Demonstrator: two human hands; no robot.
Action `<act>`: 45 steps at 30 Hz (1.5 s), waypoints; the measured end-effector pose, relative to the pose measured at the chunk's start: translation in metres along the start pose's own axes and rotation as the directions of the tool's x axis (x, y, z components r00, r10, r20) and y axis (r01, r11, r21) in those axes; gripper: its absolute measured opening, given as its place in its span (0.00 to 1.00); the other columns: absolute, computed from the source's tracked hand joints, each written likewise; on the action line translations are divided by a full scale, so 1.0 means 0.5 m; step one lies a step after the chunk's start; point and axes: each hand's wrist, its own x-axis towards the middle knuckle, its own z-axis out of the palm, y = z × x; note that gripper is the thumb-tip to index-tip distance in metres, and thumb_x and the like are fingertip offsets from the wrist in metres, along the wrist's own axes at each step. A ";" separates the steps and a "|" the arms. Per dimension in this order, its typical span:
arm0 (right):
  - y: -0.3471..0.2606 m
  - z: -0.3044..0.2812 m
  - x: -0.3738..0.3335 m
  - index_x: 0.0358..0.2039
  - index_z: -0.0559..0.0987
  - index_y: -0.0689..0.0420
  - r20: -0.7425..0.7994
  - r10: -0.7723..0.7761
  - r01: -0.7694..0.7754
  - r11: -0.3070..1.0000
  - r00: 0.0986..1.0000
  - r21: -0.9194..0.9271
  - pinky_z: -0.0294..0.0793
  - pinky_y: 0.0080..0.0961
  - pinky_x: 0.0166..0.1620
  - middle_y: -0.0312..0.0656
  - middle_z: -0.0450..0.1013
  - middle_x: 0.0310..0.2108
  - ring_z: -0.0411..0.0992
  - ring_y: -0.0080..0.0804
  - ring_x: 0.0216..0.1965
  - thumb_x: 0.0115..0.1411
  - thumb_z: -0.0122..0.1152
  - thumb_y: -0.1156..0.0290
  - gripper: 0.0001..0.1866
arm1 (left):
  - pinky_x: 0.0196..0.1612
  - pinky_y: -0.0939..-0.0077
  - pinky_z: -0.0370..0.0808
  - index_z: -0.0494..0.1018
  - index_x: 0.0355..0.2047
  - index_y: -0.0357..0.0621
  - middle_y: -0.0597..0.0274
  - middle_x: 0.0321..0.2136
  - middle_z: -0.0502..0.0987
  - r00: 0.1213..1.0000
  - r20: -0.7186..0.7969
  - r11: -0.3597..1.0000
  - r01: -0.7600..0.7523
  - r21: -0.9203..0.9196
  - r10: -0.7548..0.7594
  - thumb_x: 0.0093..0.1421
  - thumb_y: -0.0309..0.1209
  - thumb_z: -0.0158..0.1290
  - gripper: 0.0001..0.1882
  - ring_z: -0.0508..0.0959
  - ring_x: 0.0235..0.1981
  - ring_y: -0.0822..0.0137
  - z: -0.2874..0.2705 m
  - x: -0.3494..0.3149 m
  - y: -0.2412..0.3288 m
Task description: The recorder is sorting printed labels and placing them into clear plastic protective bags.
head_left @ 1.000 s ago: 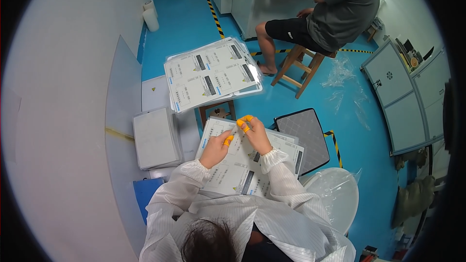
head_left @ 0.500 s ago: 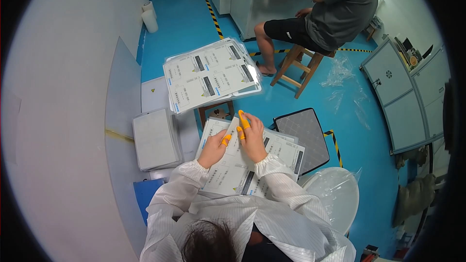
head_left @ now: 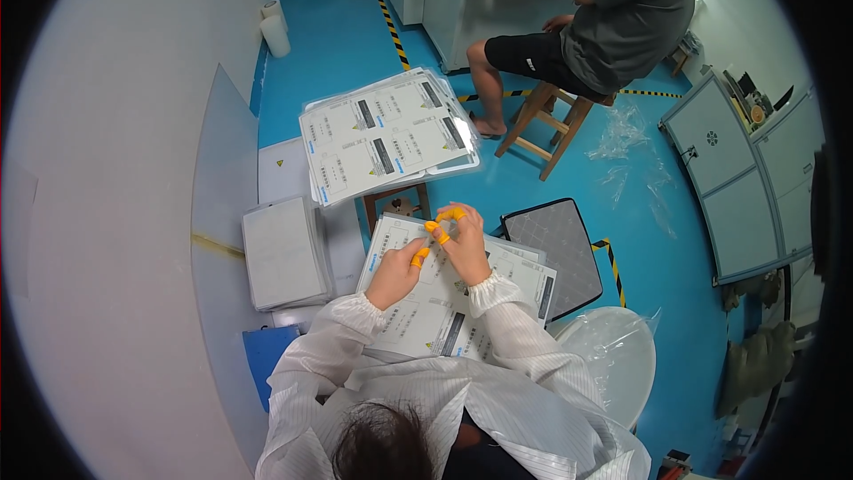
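A stack of printed white sheets (head_left: 413,324) lies in front of me over my lap, with dark label blocks and small yellow triangles on it. My left hand (head_left: 396,276) is over its upper left part, fingers curled and thumb pressed down, an orange finger cot on the thumb. Just to the right, my right hand (head_left: 466,247) is closed in a pinch, orange finger cots on its thumb and finger. Both hands are close together above the top sheet. What lies between the fingers of either hand is too small or hidden to make out.
A second pile of printed sheets (head_left: 382,138) rests on a wooden stool ahead. Blank pale sheets (head_left: 283,253) are stacked at left. A dark grey padded panel (head_left: 560,253) and a white round stool (head_left: 622,356) wrapped in plastic stand at right. A person (head_left: 622,27) sits farther off.
My right hand's fingers have bent into a pinch and its fingertips have come down and left. My left hand has shifted slightly right. The pale strip between them no longer shows.
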 end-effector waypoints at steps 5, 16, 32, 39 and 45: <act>0.016 0.007 -0.002 0.35 0.75 0.60 0.077 0.133 -0.143 0.978 0.988 0.149 0.54 0.36 0.52 0.43 0.70 0.38 0.63 0.42 0.46 0.53 0.55 0.71 0.10 | 0.26 0.70 0.69 0.69 0.40 0.35 0.44 0.22 0.73 0.990 0.081 0.993 0.116 -0.034 -0.113 0.55 0.24 0.46 0.12 0.74 0.22 0.49 -0.006 0.000 0.002; 0.000 0.001 0.004 0.35 0.76 0.59 0.163 0.191 -0.226 0.947 0.968 0.228 0.55 0.33 0.52 0.43 0.70 0.39 0.64 0.40 0.45 0.52 0.54 0.76 0.09 | 0.27 0.65 0.70 0.68 0.44 0.38 0.44 0.21 0.74 0.999 0.021 0.999 0.047 -0.008 -0.047 0.54 0.23 0.44 0.16 0.75 0.23 0.49 0.003 -0.001 -0.026; 0.016 0.001 -0.026 0.51 0.67 0.58 -0.012 0.128 -0.127 0.990 0.992 0.057 0.58 0.33 0.55 0.46 0.63 0.49 0.60 0.45 0.51 0.50 0.57 0.77 0.25 | 0.29 0.72 0.71 0.69 0.43 0.39 0.51 0.26 0.77 0.997 0.002 0.981 0.074 -0.180 -0.075 0.57 0.25 0.45 0.13 0.77 0.25 0.59 -0.003 0.020 -0.082; 0.097 0.030 -0.152 0.50 0.67 0.60 0.184 0.168 -0.178 0.983 0.969 0.040 0.56 0.35 0.55 0.46 0.62 0.49 0.58 0.46 0.51 0.49 0.58 0.75 0.25 | 0.36 0.85 0.69 0.68 0.48 0.37 0.62 0.35 0.76 0.791 0.337 0.548 0.601 -0.582 -0.510 0.63 0.31 0.40 0.16 0.75 0.30 0.75 -0.062 0.020 -0.185; 0.105 0.033 -0.206 0.45 0.70 0.62 0.173 0.126 -0.106 0.987 0.977 -0.121 0.55 0.35 0.56 0.45 0.61 0.49 0.57 0.44 0.52 0.46 0.59 0.78 0.22 | 0.33 0.81 0.73 0.61 0.55 0.44 0.60 0.40 0.74 0.641 0.535 0.552 0.760 -0.344 -0.550 0.61 0.26 0.38 0.21 0.75 0.32 0.75 -0.099 -0.063 -0.139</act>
